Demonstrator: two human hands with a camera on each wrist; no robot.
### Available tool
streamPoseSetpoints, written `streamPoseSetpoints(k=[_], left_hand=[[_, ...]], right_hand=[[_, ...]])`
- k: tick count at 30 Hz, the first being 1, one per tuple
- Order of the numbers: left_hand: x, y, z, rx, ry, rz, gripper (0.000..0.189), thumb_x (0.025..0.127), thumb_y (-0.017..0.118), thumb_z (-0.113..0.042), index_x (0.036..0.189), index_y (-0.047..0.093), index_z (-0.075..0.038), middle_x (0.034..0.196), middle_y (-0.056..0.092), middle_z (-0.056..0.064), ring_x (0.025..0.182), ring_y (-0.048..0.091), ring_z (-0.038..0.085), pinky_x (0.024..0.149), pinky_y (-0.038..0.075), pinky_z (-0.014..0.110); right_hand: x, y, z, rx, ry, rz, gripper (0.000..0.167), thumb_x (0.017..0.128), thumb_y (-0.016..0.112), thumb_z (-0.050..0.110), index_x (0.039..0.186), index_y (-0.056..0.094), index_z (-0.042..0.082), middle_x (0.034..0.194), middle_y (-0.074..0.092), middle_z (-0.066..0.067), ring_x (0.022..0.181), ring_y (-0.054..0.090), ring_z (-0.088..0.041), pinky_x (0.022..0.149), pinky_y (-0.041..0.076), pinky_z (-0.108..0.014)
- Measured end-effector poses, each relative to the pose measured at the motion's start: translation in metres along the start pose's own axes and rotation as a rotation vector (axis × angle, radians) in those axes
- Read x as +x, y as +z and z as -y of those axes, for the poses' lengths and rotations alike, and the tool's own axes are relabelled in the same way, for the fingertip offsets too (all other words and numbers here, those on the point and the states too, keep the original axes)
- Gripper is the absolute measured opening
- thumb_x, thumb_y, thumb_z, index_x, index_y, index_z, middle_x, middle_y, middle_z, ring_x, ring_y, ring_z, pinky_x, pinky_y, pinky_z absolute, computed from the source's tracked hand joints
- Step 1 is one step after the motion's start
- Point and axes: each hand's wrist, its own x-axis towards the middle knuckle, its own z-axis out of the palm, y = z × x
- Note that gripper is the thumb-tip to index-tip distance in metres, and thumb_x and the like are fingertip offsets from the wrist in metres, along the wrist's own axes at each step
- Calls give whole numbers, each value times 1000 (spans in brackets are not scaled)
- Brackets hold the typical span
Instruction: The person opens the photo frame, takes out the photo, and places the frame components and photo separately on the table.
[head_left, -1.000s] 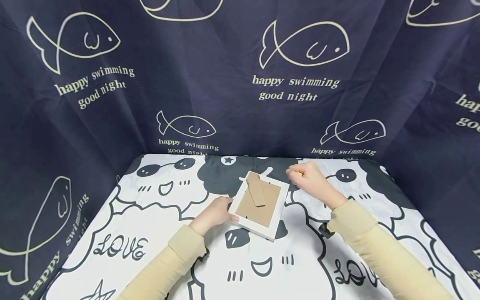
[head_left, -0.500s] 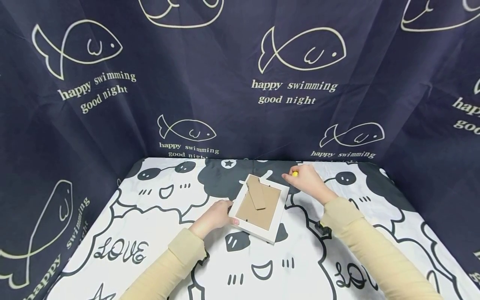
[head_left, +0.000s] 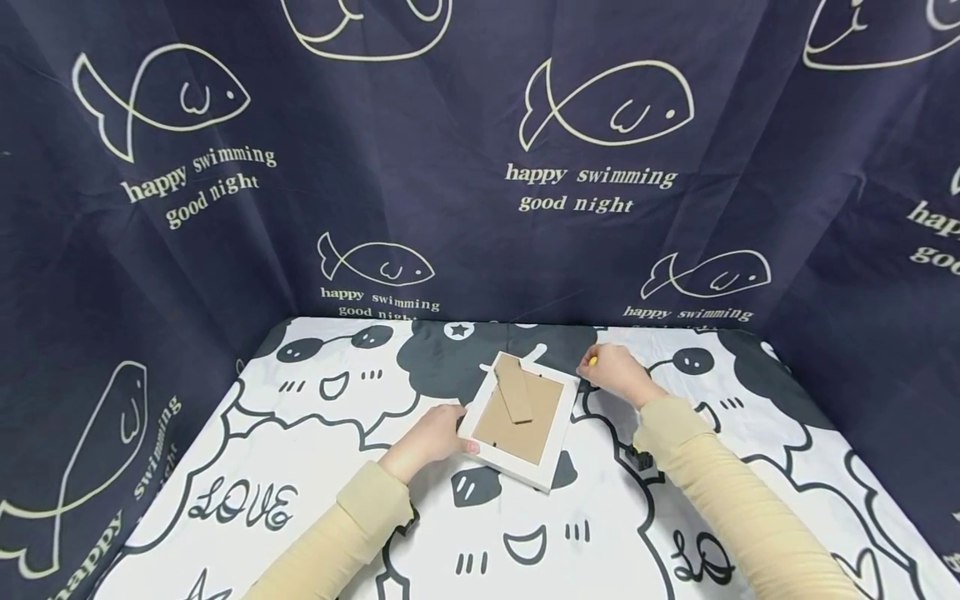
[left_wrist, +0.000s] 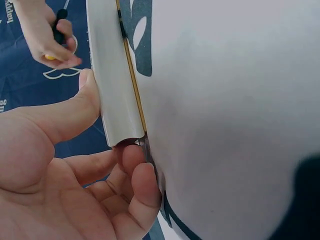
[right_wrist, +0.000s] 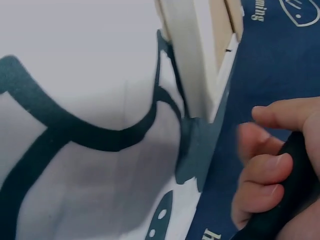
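A white picture frame (head_left: 557, 429) lies face down, its brown backing board (head_left: 536, 408) and cardboard stand (head_left: 513, 392) showing. My left hand (head_left: 435, 432) grips its left edge; in the left wrist view the thumb (left_wrist: 87, 95) is on one face and the fingers curl under the lower corner. Just off the frame's far right corner, my right hand (head_left: 618, 372) is wrapped around a screwdriver with a black handle (right_wrist: 295, 175) and a yellow end (head_left: 592, 361). A bit of its thin shaft shows in the left wrist view; the tip is hard to make out.
A white cloth (head_left: 315, 454) with black cartoon drawings covers the table. Behind it and at both sides hangs a dark blue curtain (head_left: 465, 150) printed with fish and lettering. Black wrist gear (head_left: 641, 457) shows by the right sleeve.
My right hand has come down slightly, closer to the frame's far right corner, still holding the screwdriver. The left hand keeps its grip on the frame. The head view has tilted a little upward.
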Motion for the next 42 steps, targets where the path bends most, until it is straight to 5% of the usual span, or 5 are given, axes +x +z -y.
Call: streamPoseSetpoints(k=[10, 21, 42], left_hand=[[-4, 1, -2, 29, -26, -24, 67, 74, 78, -34, 120, 56, 10, 114, 62, 23, 106, 59, 35, 91, 47, 47], [-4, 0, -3, 47, -29, -37, 56, 74, 78, -35, 109, 62, 5, 94, 66, 13, 81, 59, 22, 76, 50, 39], [-9, 1, 0, -12, -37, -38, 45, 77, 77, -32, 100, 58, 2, 84, 60, 8, 69, 53, 16, 64, 48, 33]], right_hand=[[4, 14, -3, 34, 88, 105, 31, 93, 55, 26, 105, 64, -1, 62, 64, -4, 44, 50, -11, 42, 41, -24], [14, 26, -4, 33, 121, 125, 32, 92, 57, 33, 94, 66, 2, 63, 64, -1, 51, 54, -14, 46, 42, -26], [12, 32, -5, 78, 141, 81, 31, 90, 61, 37, 79, 63, 8, 62, 62, 1, 56, 52, -14, 50, 38, -26]])
